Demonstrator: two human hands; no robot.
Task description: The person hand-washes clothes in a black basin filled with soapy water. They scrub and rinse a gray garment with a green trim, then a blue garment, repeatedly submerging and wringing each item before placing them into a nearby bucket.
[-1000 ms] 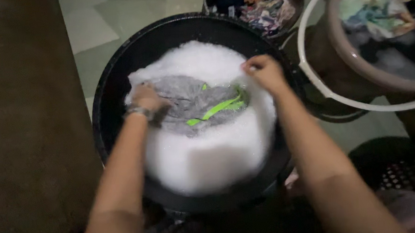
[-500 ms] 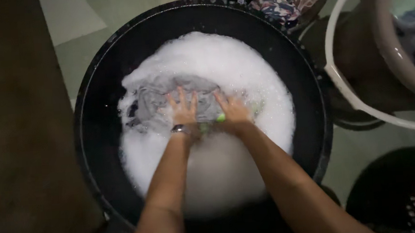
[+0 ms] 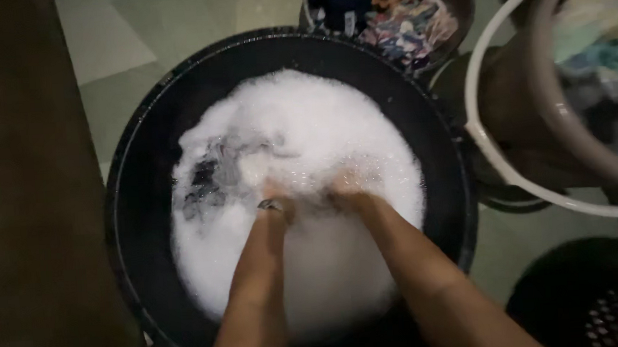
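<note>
Head view: left hand (image 3: 273, 197) and right hand (image 3: 346, 189) plunged in foam (image 3: 320, 123); fingers buried, grip unreadable.

Floor (image 3: 143, 41): pale greenish tiles, dimly lit. Dark brown surface (image 3: 24, 191) fills the 9 o'clock side. Bucket of mixed clothes (image 3: 399, 18) at 12 o'clock; white-rimmed basin (image 3: 509, 175) at 2 o'clock; dark perforated basket (image 3: 595, 299) at 4 o'clock.
</note>
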